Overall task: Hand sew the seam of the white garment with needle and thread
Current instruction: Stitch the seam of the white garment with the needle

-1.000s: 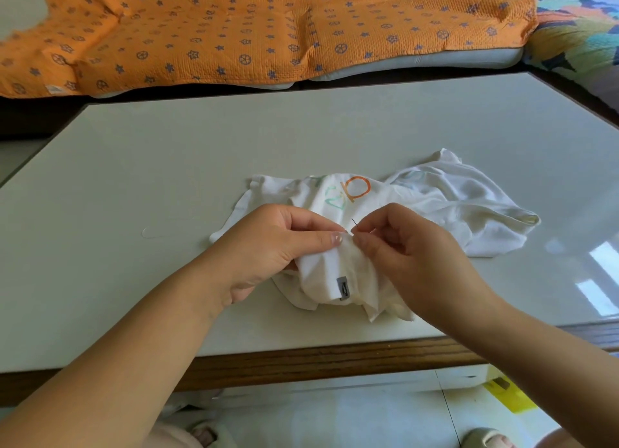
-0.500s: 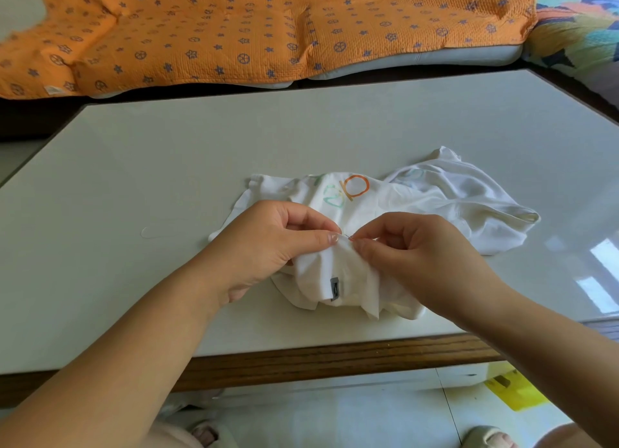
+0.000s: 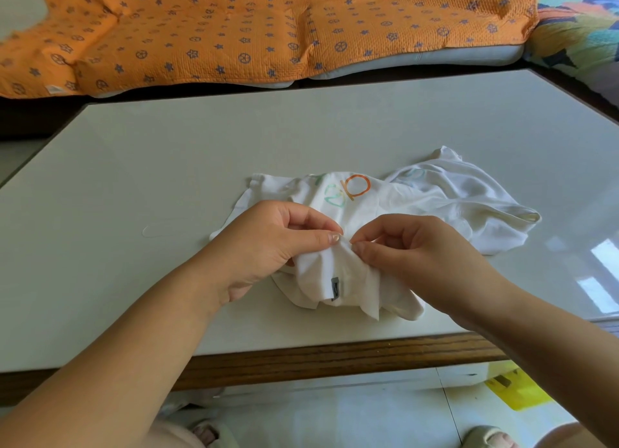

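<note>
Directly below the head camera, a white garment (image 3: 435,199) lies bunched on a pale table (image 3: 234,139), close to the table's near wooden edge and slightly right of centre. Its far part shows an orange printed letter (image 3: 356,188). A small grey tag (image 3: 336,288) hangs at its near hem.

Both bare hands meet over the near part of the cloth. The left hand (image 3: 268,243) comes in from the left, its thumb and forefinger pressed together on a raised fold of fabric and the other fingers curled beneath. The right hand (image 3: 418,256) comes in from the right, its fingertips (image 3: 360,246) pinched together at the same fold, just beside the left thumb tip and almost touching it. Whether the right fingers hold the needle cannot be told. Neither needle nor thread shows at the pinch.

The fold rises as a ridge between the two hands. Its long axis runs from the pinch point towards the near edge, down to the grey tag. Both hands are equally close to it, one on each side. The next stitch probably has to cross this ridge sideways, from the right fingers towards the left.

An orange patterned blanket (image 3: 234,28) lies beyond the table's far edge.
</note>
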